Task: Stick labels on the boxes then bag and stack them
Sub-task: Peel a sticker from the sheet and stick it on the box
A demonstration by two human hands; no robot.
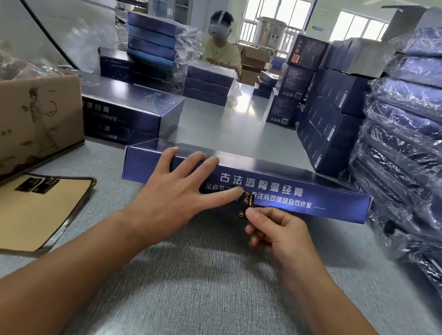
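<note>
Steadying the blue box (297, 191), as the head view shows it, my left hand (179, 186) lies spread with straight fingers across its top edge and printed front, gripping nothing. The box lies flat on the bench (194, 293) just before me. My right hand (276, 231) pinches a small dark label (245, 206) at the front's lower edge. I judge it best to pin the box firmly, square the label to that edge, then rub outward.
</note>
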